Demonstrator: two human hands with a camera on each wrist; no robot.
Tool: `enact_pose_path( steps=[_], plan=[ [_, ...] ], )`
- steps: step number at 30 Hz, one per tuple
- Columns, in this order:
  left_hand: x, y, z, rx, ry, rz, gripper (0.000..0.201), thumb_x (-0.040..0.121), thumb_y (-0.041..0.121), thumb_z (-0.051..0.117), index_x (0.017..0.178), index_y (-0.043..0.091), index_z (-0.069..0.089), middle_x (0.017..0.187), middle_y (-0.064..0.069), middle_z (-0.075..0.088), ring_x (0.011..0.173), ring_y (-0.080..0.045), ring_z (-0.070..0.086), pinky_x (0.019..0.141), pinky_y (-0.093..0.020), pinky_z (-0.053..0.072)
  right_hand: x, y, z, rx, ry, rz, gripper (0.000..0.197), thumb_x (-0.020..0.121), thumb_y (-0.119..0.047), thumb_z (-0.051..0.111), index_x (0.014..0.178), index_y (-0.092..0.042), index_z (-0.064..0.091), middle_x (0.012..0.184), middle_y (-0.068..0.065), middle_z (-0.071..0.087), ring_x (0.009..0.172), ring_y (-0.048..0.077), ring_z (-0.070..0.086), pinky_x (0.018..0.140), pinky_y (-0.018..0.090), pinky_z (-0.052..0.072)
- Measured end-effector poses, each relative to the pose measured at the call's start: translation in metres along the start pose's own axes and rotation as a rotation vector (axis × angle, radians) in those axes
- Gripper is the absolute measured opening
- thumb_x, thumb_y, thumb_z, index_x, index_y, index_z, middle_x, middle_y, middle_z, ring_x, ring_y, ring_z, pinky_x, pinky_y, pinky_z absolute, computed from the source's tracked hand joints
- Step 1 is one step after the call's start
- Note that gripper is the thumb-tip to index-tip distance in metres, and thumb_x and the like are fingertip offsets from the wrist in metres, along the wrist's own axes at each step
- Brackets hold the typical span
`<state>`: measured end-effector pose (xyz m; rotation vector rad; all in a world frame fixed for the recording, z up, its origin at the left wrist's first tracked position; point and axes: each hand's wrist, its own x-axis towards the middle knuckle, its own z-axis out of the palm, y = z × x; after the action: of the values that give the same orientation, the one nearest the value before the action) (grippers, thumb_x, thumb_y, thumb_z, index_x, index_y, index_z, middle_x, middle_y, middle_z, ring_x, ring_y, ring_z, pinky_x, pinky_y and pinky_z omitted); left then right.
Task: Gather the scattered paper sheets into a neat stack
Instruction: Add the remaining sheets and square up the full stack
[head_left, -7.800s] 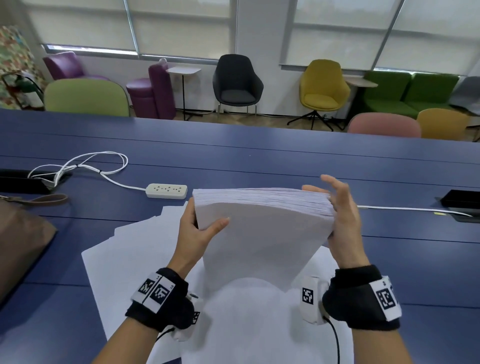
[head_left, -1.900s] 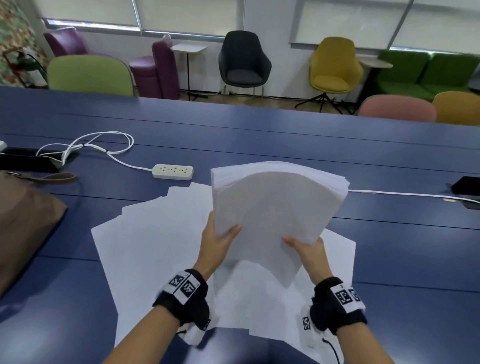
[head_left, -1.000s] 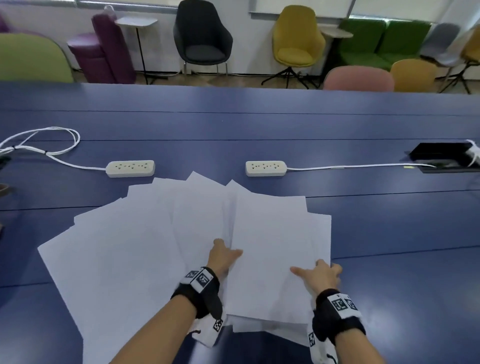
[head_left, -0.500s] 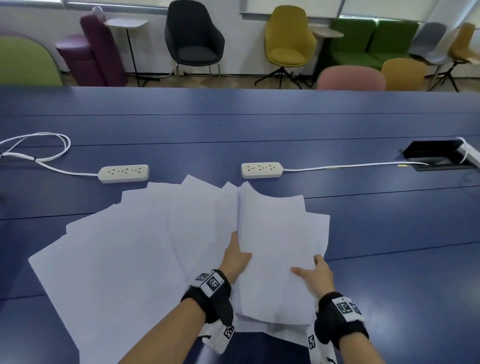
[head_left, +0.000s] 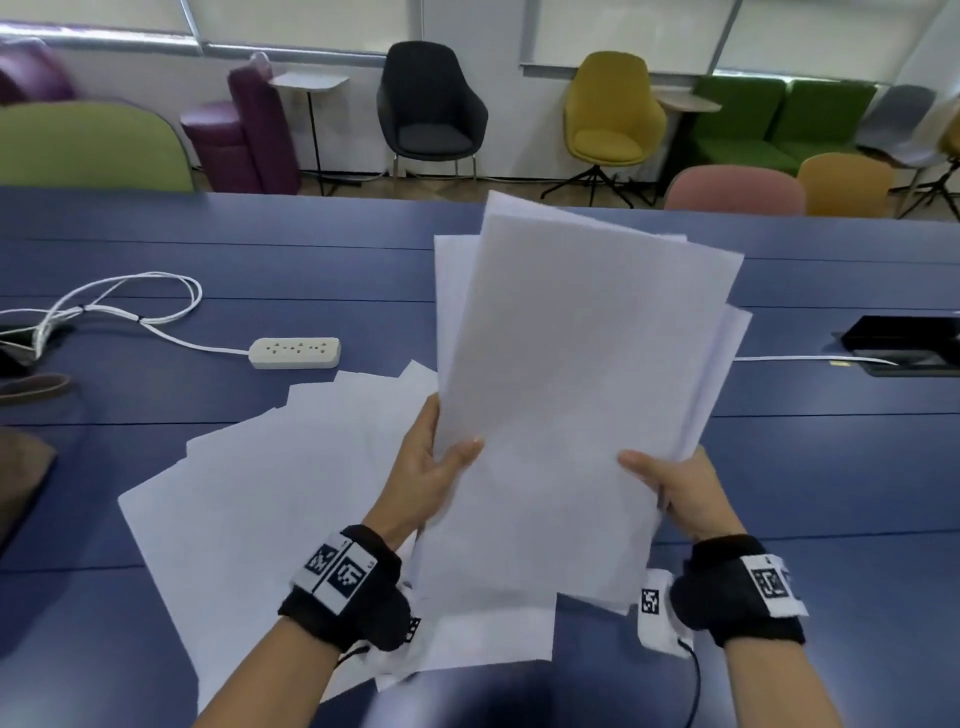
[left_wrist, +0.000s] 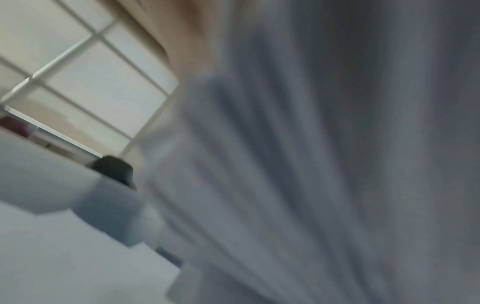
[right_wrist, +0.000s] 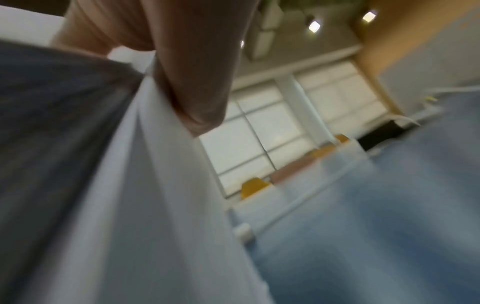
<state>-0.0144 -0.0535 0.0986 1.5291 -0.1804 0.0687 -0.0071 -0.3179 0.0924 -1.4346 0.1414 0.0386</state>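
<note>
A loose bundle of white paper sheets is raised off the blue table, its edges uneven and fanned. My left hand grips its left edge, thumb on the front face. My right hand grips the lower right edge, thumb on top. More white sheets lie spread in a fan on the table under and left of the hands. The left wrist view is blurred and filled by the sheets. In the right wrist view a finger presses against the paper edge.
A white power strip with a coiled cable lies at the back left. A black cable box sits at the far right. A brown bag is at the left edge. Coloured chairs stand beyond the table.
The bundle lay flat on the table a second ago; both hands have gripped it and lifted it up towards upright. The view has tilted up.
</note>
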Motion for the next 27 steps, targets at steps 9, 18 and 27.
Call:
enact_pose_path(
  steps=[9,18,27],
  plan=[
    [-0.017,-0.006,-0.015,0.000,0.197,0.100,0.039,0.079,0.014,0.058,0.118,0.015,0.050,0.101,0.022,0.068,0.097,0.007,0.061,0.081,-0.010,0.046,-0.013,-0.003,0.034,-0.117,0.019,-0.176,0.027,0.057,-0.013,0.084,0.078,-0.010,0.067,0.070,-0.008,0.073,0.072,0.013,0.069,0.064,0.025,0.054],
    [-0.012,0.013,-0.022,-0.052,0.217,0.196,0.098,0.054,0.057,0.078,0.119,-0.010,0.047,0.101,-0.008,0.063,0.088,0.001,0.065,0.074,-0.014,0.050,-0.014,-0.037,0.044,0.051,-0.061,-0.419,0.101,0.035,-0.064,0.084,0.116,-0.013,0.048,0.092,-0.016,0.071,0.086,0.000,0.066,0.070,0.016,0.053],
    [-0.007,0.022,-0.026,-0.075,0.162,0.179,0.103,0.053,0.064,0.076,0.120,-0.008,0.046,0.102,-0.005,0.063,0.091,-0.005,0.065,0.077,-0.019,0.051,-0.010,-0.025,0.031,0.068,0.091,-0.331,0.054,0.072,-0.066,0.061,0.109,-0.028,0.057,0.098,-0.017,0.070,0.092,-0.003,0.063,0.078,0.014,0.049]
  ],
)
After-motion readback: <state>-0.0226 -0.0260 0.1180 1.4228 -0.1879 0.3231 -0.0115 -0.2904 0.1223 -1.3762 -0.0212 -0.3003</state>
